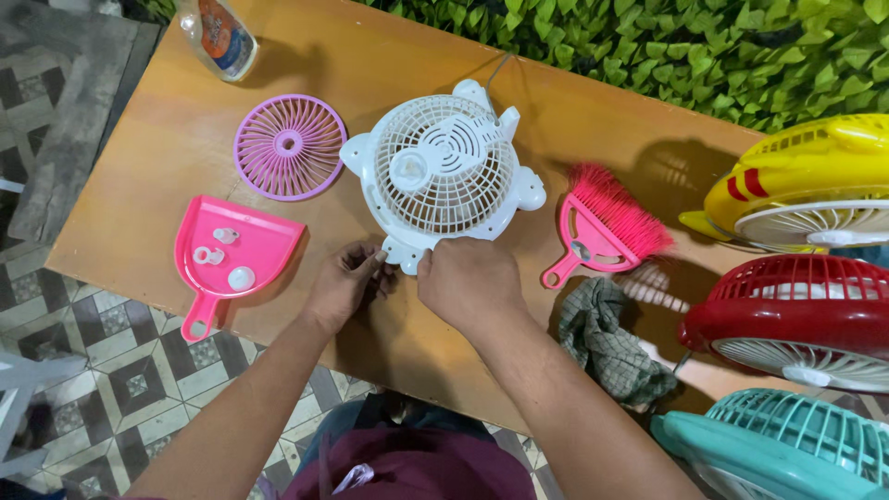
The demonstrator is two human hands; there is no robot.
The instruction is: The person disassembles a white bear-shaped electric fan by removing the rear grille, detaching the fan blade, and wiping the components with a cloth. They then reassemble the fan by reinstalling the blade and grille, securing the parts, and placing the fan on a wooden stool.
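Both hands at the near rim of a white fan housing — on a wooden table.

Left hand pinching its bottom tab, right hand clenched on the same edge; purple grille left of housing, pink dustpan lower left, pink brush right.

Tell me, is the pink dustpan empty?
No. The pink dustpan lies flat on the table with three small white parts inside.

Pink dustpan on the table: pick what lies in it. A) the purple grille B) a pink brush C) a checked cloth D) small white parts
D: the pink dustpan holds a few small white parts, while the checked cloth, the purple grille and the pink brush all lie on the table outside it.
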